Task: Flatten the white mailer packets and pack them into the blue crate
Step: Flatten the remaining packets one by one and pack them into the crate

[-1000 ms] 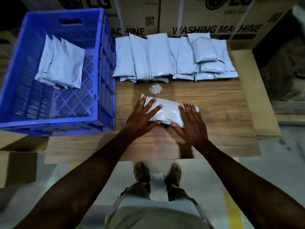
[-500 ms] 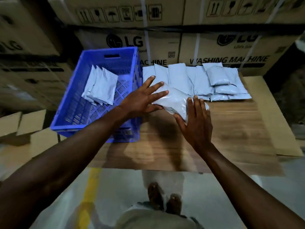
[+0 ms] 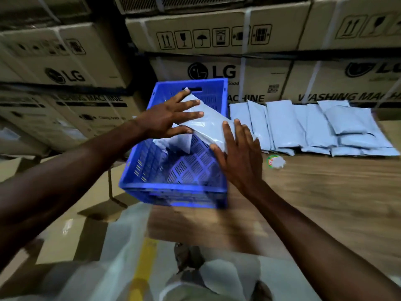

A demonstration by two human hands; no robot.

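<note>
White plastic fills your hands: you hold 1 white mailer packet (image 3: 208, 124) tilted above the blue crate (image 3: 173, 187), its far corner up near the crate's handle slot and its near end lower, over the crate's right wall. Your left hand (image 3: 171, 118) lies on the packet's upper left side with fingers spread and flat against the film, the thumb tucked under its lower edge. Your right hand (image 3: 236, 157) presses the packet's near end, fingers straight and splayed on top, thumb at the underside. Both hands grip the packet between fingers and thumb. Beneath it, packed packets (image 3: 173, 144) lean inside the crate. The crate sits at the left end of the wooden table (image 3: 325, 203). To its right, a row of unpacked mailer packets (image 3: 303, 129) lies overlapped against the cardboard boxes (image 3: 217, 33) marked LG. A small round sticker (image 3: 275, 162) lies on the table just beside your right hand.
</note>
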